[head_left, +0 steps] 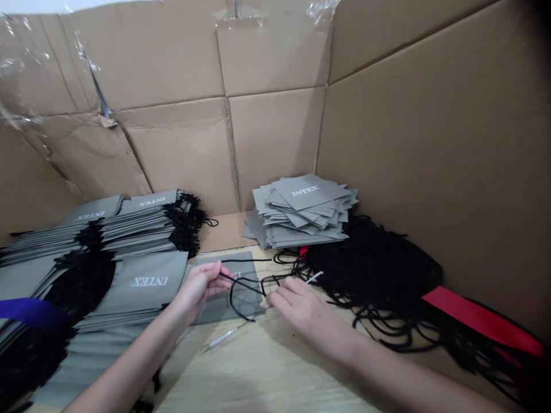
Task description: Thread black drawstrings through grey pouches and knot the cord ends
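A black cord (242, 281) runs between my two hands and hangs in a loop. My left hand (210, 285) is closed, pinching the cord between thumb and fingers. My right hand (297, 304) is closed too, its fingertips on the other end of the cord. A thin white stick (315, 277) pokes out behind the right hand; its other end is hidden. Beneath the cord a flat grey piece (215, 308) with white lettering lies on the table. In front of it rests a slim tool (221, 339) with a pale handle and thin metal tip.
Grey pieces marked INTEX form a loose stack (307, 209) at the back. Corded grey stacks (144, 229) fill the left side, one by a blue strap (30, 311). At right lies a heap of black cords (374, 267) with a red band (477, 318). Cardboard walls (275, 132) enclose the table.
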Tool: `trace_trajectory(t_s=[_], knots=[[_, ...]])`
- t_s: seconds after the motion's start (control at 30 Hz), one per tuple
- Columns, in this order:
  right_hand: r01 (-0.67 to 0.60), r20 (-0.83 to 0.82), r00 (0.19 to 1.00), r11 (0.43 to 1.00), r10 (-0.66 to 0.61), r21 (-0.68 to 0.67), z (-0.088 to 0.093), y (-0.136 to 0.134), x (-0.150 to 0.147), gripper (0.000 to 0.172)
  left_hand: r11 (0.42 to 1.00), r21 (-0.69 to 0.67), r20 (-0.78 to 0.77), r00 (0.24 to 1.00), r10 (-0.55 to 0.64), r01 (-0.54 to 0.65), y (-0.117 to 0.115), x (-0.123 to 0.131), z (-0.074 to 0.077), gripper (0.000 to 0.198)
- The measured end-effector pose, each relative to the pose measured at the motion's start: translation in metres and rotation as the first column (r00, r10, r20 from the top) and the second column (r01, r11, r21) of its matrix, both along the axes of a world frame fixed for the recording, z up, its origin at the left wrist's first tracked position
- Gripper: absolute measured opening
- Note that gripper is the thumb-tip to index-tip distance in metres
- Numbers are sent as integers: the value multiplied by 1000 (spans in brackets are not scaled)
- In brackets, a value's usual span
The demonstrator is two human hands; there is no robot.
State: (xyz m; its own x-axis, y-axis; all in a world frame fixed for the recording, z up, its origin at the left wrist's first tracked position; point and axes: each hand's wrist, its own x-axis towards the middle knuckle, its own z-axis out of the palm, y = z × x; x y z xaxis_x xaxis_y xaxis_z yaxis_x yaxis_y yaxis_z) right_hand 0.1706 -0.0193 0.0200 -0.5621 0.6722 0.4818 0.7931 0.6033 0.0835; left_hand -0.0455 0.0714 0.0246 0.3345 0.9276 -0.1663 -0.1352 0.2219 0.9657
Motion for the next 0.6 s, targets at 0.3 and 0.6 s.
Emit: trace_trajectory(t_s=[0.3, 0.6], knots=[[10, 105, 994, 1000, -8, -16, -10, 38, 41, 30, 988, -51, 410, 899, 154, -146, 12, -37, 23, 27], [32, 119, 993, 998, -25, -57, -20, 52, 63, 28, 993, 34, 187, 977, 104, -112, 36, -92, 2, 19]])
